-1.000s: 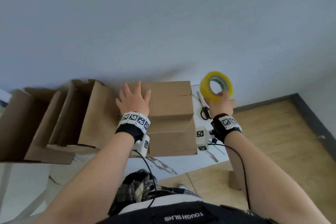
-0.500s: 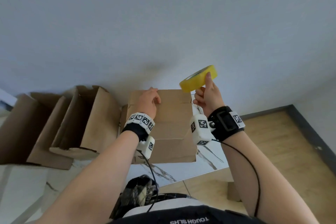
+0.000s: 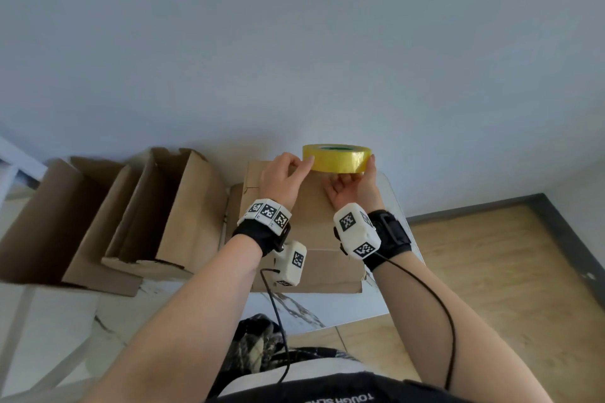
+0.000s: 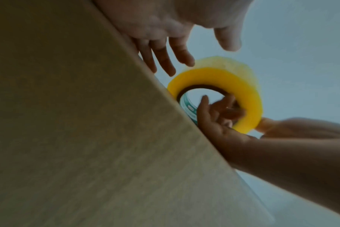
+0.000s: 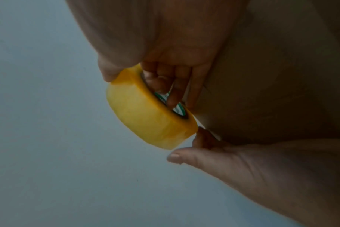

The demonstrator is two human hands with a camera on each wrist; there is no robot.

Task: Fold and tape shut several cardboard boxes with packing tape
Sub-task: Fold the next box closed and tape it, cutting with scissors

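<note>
Yellow tape roll [image 3: 337, 159] sits gripped by our right hand [image 3: 352, 188], fingers through its core above the folded box [image 3: 314, 222], while our left hand [image 3: 281, 178], fingers loose, touches its edge and may miss the tape end.

Glossy yellow plastic tape roll [image 3: 337, 159]; matt brown cardboard box [image 3: 314, 222].
</note>
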